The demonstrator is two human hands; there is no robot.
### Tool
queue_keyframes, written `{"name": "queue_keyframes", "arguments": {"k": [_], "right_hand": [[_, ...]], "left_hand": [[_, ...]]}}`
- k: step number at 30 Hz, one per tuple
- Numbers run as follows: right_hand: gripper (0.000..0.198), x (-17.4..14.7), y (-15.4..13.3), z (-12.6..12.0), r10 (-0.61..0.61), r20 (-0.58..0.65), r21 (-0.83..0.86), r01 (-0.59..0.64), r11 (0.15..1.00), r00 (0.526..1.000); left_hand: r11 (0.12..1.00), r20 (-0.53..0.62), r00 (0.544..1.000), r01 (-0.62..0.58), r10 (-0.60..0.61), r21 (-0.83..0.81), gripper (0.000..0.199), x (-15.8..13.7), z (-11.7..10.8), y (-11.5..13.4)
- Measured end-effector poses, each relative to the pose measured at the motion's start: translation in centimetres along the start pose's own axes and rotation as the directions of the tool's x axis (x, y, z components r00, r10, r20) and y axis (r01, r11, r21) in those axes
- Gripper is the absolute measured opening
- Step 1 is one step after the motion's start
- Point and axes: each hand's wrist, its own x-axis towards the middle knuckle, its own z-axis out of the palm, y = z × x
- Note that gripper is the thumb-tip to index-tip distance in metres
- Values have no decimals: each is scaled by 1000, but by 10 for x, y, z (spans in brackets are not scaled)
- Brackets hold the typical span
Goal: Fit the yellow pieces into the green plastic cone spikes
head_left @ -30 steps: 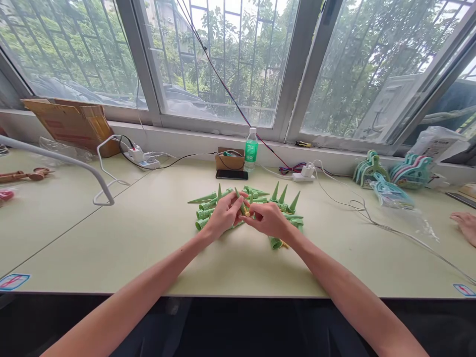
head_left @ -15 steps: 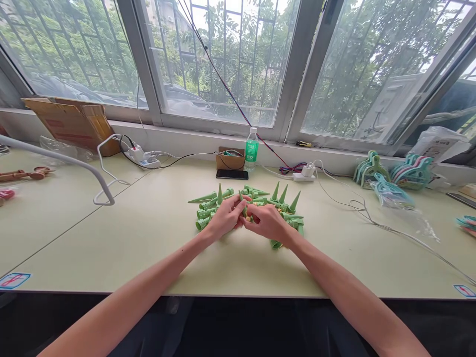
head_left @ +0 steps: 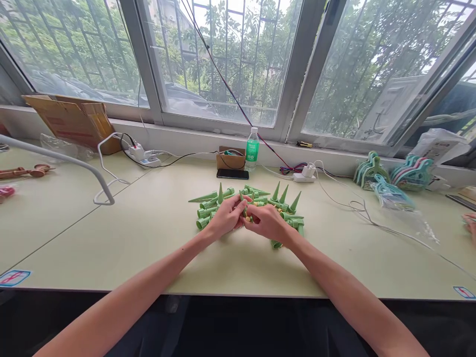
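Note:
My left hand is closed around a green plastic watering spike, its pointed end up. My right hand meets it from the other side, fingers curled in a pinch. Under those fingertips shows a small yellowish piece at the spike's lower end; the exact grip is hidden by the fingers. Around both hands lie several more green spikes, such as a lying one at the left and an upright one at the right. Bits of yellow show among the spikes by my right hand.
Behind the spikes are a black phone, a small cardboard box and a water bottle. A white cable crosses the table at right, near bagged dustpan-like items. Another person's hand shows at the right edge.
My hands stay almost still around the spike. At the right edge, the teal item has left view and the other person's hand shows more.

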Motion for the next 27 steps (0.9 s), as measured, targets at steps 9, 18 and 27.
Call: {"name": "queue_keyframes", "arguments": {"k": [9, 18, 27], "right_hand": [[22, 1, -2, -2, 17, 17, 21, -17, 1000, 1000], [18, 1, -1, -1, -15, -12, 31, 15, 999, 1000], [16, 1, 1, 0, -26, 9, 25, 26, 999, 1000]], "left_hand": [[1000, -10, 1000, 6, -6, 6, 26, -1, 1, 4], [1000, -17, 1000, 17, -17, 20, 26, -1, 1, 4], [999, -10, 1000, 14, -13, 49, 25, 0, 0, 1]]}}
